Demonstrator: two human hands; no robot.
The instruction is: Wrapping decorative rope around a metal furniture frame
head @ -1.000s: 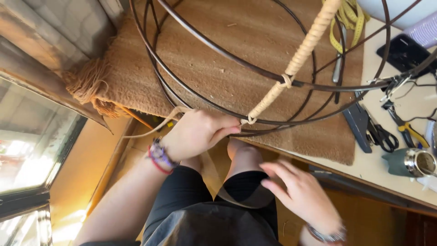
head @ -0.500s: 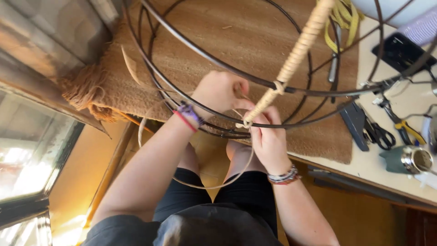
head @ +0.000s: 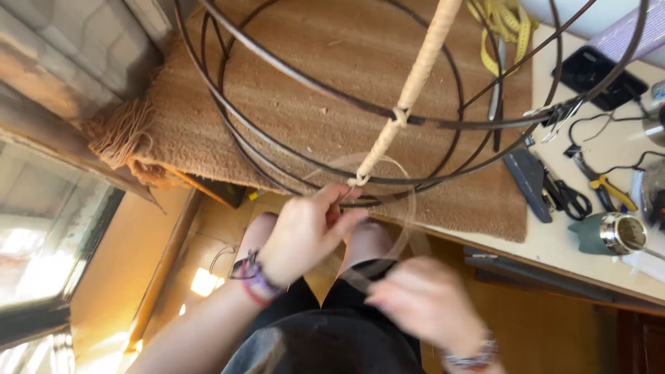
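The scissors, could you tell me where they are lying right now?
In the head view, the scissors lie on the table's right side, beside the brown mat.

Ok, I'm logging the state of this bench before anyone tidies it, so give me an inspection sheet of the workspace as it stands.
Surface: pale tabletop, mostly under a brown fibre mat.
Job's things: dark wire frame on the mat; one rib is wrapped in pale cord, and a thin strip loops below it.
Clutter: yellow tape measure, scissors, yellow-handled pliers, a black flat device, a metal-lidded jar.
Grippers: left hand pinches at the frame's lower rim; right hand is blurred, grip unclear.
Cables: black lead at the right edge.
Surroundings: window on the left.
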